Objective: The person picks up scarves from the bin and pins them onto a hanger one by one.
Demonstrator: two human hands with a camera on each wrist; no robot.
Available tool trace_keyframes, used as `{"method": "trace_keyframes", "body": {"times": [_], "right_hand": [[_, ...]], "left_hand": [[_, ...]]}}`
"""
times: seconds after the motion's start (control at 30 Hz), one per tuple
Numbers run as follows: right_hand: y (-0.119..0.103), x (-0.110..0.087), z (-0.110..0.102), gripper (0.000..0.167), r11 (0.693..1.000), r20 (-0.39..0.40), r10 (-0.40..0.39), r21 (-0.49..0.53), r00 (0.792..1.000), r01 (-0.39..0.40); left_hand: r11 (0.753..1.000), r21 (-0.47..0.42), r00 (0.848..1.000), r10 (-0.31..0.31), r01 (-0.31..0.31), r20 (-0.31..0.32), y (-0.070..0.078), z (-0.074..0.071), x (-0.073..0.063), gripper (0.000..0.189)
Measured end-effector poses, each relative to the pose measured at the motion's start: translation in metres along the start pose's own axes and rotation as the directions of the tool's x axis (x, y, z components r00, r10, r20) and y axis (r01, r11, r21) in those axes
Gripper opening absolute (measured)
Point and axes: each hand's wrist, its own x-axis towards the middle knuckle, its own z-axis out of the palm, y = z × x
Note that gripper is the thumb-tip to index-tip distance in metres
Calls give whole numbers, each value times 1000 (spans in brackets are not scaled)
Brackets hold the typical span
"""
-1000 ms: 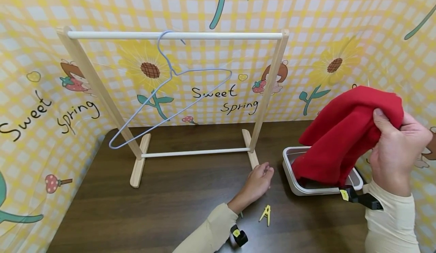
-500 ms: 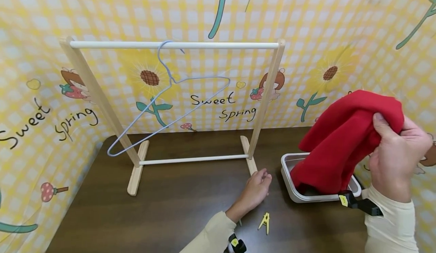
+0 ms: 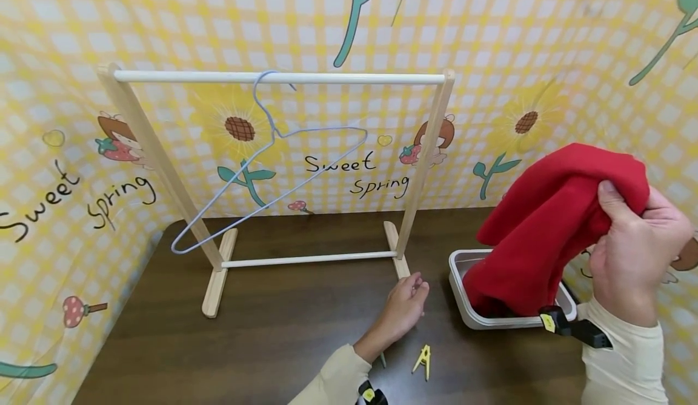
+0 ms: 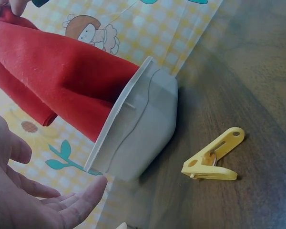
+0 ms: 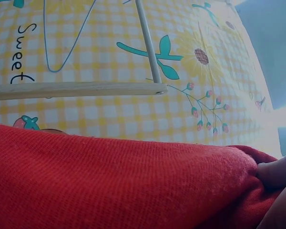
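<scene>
My right hand (image 3: 635, 250) pinches a red cloth garment (image 3: 545, 229) near its top, thumb in front. The cloth hangs down in folds, and its lower end lies in a white plastic basin (image 3: 463, 296) at the right. In the right wrist view the red fabric (image 5: 109, 181) fills the lower half, with the thumb (image 5: 276, 171) pressed on it. My left hand (image 3: 400, 308) is over the table between the rack and the basin, its fingers loosely bent and holding nothing. Close by on the table lies a yellow clothespin (image 4: 212, 157).
A wooden rack (image 3: 431, 150) with white bars stands on the dark table (image 3: 305, 332). From its top bar hangs a blue wire hanger (image 3: 272, 129), turned at an angle. A checked, printed cloth (image 3: 491, 29) encloses the back and sides. A greenish tip (image 3: 383, 360) shows beneath the left wrist.
The scene has shifted down a little in the head view. My left hand has drifted slightly left, while my right hand keeps its grip on the red garment, nearly still.
</scene>
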Motion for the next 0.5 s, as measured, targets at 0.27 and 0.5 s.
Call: {"method": "trace_keyframes", "body": {"times": [0.27,0.5], "right_hand": [[0,2,9,32,999,-9,-22,50,1000,22],[-2,6,15,29,998,-32,-1,65,999,3]], "left_hand": [[1000,-14,1000,12,-12,7,5,-10,2,52],[1000,-7,1000,11,-11,9,4,-9,2,53]]}}
